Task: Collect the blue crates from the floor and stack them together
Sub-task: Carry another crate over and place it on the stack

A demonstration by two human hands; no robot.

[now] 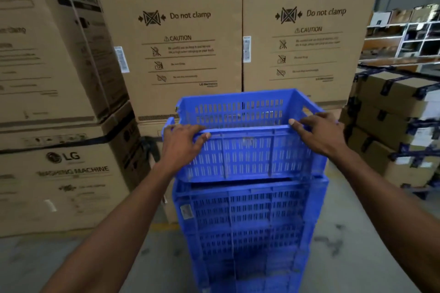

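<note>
— what's that you've got hold of?

— the top blue crate (247, 150). it's bright blue moulded plastic, rectangular, open on top, its walls full of rows of narrow upright slots with raised ribs between them. there's a cut-out handle in the right end wall. it sits on the stack of blue crates (247, 233) right in front of me, a little askew, its near bottom edge just inside the rim of the one below.

— and your hands?

— my left hand (182, 143) is curled over the near rim at the left corner, thumb down on the outer wall. my right hand (319, 131) is clamped on the same rim near the right corner, fingers wrapped over the edge.

— how many crates in all?

— the top one, plus at least two under it; the lower ones blur together, so i can't count them for sure. the one below has a small pale label (186, 211) on its left side and looks scuffed and dusty.

— what's around you?

— tall brown cardboard washing machine cartons (176, 38), two facing me side by side, more stacked to the left. to the right, smaller cardboard boxes (390, 112) bound with dark straps, piled up. underfoot is a grey concrete floor (352, 245), smudged with dark marks.
</note>
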